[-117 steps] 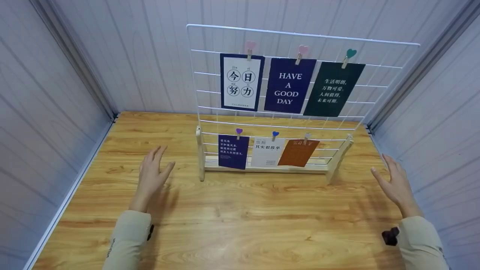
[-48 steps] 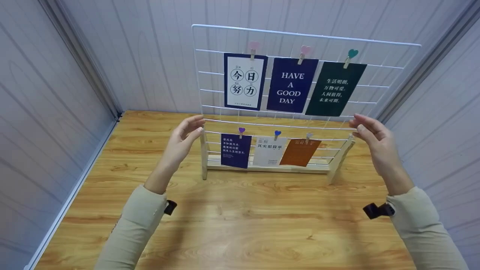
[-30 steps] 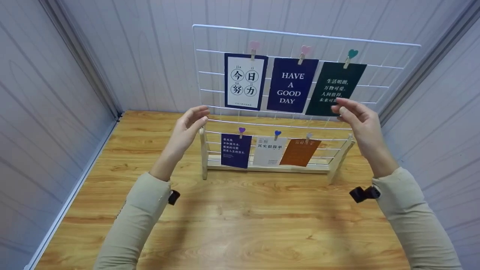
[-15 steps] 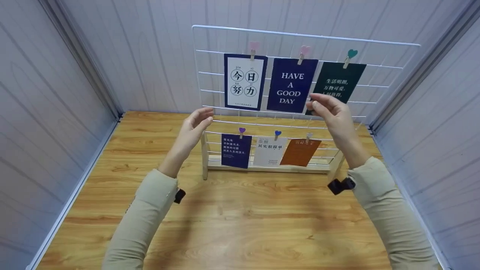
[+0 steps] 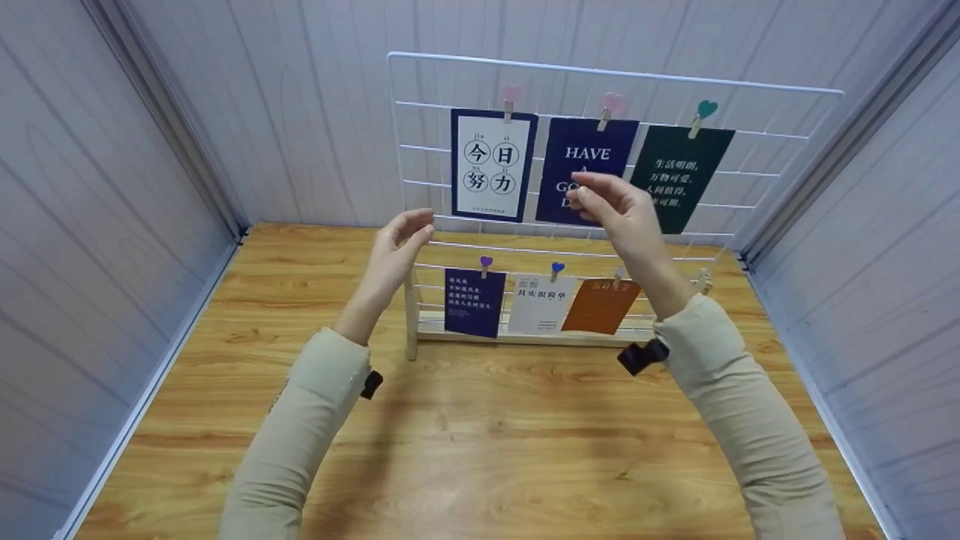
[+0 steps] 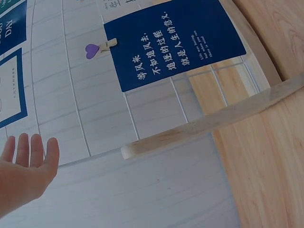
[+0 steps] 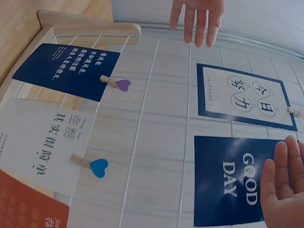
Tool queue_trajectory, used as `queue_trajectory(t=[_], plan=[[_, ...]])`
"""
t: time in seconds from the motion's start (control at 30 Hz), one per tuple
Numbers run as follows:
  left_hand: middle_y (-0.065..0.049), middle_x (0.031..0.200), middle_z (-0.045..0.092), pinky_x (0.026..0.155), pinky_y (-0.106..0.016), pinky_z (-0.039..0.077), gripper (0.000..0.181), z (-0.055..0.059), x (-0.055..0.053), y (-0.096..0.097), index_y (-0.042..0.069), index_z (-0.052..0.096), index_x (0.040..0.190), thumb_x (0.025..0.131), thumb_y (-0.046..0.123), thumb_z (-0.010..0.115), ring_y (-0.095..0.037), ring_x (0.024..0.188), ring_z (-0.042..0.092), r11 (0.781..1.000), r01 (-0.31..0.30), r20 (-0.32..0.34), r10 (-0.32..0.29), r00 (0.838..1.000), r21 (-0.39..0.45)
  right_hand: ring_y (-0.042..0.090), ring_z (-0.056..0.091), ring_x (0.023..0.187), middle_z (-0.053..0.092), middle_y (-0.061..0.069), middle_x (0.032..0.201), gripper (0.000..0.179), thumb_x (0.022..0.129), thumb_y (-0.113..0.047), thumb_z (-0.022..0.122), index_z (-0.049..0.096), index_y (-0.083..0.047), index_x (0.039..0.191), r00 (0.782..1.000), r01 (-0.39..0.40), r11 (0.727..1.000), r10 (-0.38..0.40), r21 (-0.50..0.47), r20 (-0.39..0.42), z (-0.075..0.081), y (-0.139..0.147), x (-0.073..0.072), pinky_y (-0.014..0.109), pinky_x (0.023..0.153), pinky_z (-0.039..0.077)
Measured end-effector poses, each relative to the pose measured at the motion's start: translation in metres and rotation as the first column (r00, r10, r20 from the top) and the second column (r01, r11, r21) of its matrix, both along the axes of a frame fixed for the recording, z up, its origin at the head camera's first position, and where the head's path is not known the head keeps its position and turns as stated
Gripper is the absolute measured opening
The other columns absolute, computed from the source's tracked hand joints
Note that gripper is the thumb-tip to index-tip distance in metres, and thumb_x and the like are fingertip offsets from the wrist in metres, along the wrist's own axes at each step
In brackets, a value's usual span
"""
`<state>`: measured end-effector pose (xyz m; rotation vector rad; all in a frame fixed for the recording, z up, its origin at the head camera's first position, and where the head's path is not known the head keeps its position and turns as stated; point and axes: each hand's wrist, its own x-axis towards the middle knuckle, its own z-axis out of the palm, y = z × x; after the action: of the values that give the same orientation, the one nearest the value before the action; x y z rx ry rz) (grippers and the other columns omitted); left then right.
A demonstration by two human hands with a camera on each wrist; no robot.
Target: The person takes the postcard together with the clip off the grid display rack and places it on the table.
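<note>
A white wire grid rack [image 5: 615, 71] stands upright with cards clipped to it in two rows. My right hand [image 5: 630, 221] is in front of the navy "HAVE A GOOD DAY" card [image 5: 559, 169], partly covering its lettering, and holds nothing. At the grid's left side is my left hand [image 5: 396, 244], fingers bent loosely and apart from the cards. In the left wrist view, that hand [image 6: 31, 173] shows its palm with nothing in it. Also in the top row hang the navy-bordered white card [image 5: 491, 165] and the dark green card [image 5: 686, 169].
Below hang a purple-blue card [image 5: 472, 304], a white card [image 5: 540, 307] and an orange card [image 5: 600, 307]. Heart-topped clips, such as the teal clip [image 5: 705, 112], hold the cards. A wooden base [image 5: 525, 340] supports the grid on the wooden table [image 5: 495, 435]. Panelled walls enclose the sides.
Both hands came up from beside the rack to its sides. Since then my right hand has swept left past the green card to the "GOOD DAY" card; my left hand has shifted slightly right.
</note>
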<state>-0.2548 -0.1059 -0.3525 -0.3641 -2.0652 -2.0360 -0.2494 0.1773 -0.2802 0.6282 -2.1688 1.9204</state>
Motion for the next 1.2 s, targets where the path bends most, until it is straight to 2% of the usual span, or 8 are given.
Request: queue_trajectory(t=[0.27,0.53,0.87,0.97,1.1,1.2], plan=[[-0.017,0.111,0.054,0.087,-0.026,0.039,0.029,0.003,-0.004,0.006,-0.008,0.050,0.115,0.088,0.005,0.050,-0.021,0.101,0.049,1.000,-0.020,-0.007,0.019,1.000,-0.009,0.025,0.053,0.094,0.058,0.014,0.102,0.032,0.088,-0.018,0.055,0.054,0.000,0.115,1.000,0.023,1.000,-0.023,0.000,0.001,0.015,-0.020,-0.005,0.034,0.085,0.042],[-0.020,0.110,0.054,0.086,-0.027,0.040,0.028,0.005,-0.010,0.010,-0.009,0.050,0.114,0.088,0.002,0.050,-0.028,0.102,0.049,1.000,-0.026,-0.035,0.026,0.999,0.009,0.026,0.054,0.091,0.058,0.018,0.102,0.028,0.088,-0.013,0.055,0.056,0.001,0.112,1.000,0.025,0.997,-0.024,-0.079,0.011,0.026,-0.031,-0.019,0.034,0.082,0.043],[-0.016,0.111,0.055,0.086,-0.026,0.039,0.028,0.006,-0.014,0.014,-0.005,0.051,0.115,0.089,0.005,0.049,-0.020,0.100,0.050,0.998,-0.051,-0.049,0.049,0.998,-0.039,0.024,0.054,0.091,0.058,0.014,0.100,0.027,0.088,-0.017,0.055,0.057,-0.004,0.112,0.998,0.067,0.995,-0.067,-0.069,0.008,0.039,-0.044,-0.030,0.032,0.081,0.043],[-0.015,0.111,0.055,0.086,-0.026,0.040,0.028,0.006,-0.015,0.016,-0.005,0.051,0.115,0.089,0.004,0.049,-0.020,0.101,0.050,0.998,-0.047,-0.051,0.045,0.998,-0.039,0.023,0.055,0.090,0.059,0.012,0.098,0.029,0.087,-0.022,0.057,0.058,-0.008,0.112,0.998,0.064,0.995,-0.062,-0.080,0.017,0.033,-0.044,-0.049,0.030,0.080,0.045],[-0.016,0.111,0.054,0.086,-0.026,0.039,0.028,0.007,-0.017,0.018,-0.007,0.050,0.115,0.089,0.004,0.049,-0.021,0.101,0.050,0.999,-0.042,-0.044,0.041,0.998,-0.019,0.023,0.055,0.089,0.059,0.011,0.097,0.033,0.083,-0.030,0.061,0.058,-0.016,0.113,0.999,0.034,0.995,-0.031,-0.090,0.029,0.017,-0.040,-0.087,0.029,0.077,0.046],[-0.017,0.111,0.053,0.087,-0.027,0.039,0.029,0.008,-0.017,0.020,-0.006,0.050,0.116,0.089,0.005,0.050,-0.021,0.102,0.049,0.999,-0.035,-0.037,0.034,0.999,-0.011,0.025,0.055,0.088,0.059,0.011,0.096,0.035,0.083,-0.032,0.061,0.057,-0.019,0.115,0.999,0.029,0.997,-0.028,-0.067,0.025,0.012,-0.042,-0.101,0.031,0.076,0.047]])
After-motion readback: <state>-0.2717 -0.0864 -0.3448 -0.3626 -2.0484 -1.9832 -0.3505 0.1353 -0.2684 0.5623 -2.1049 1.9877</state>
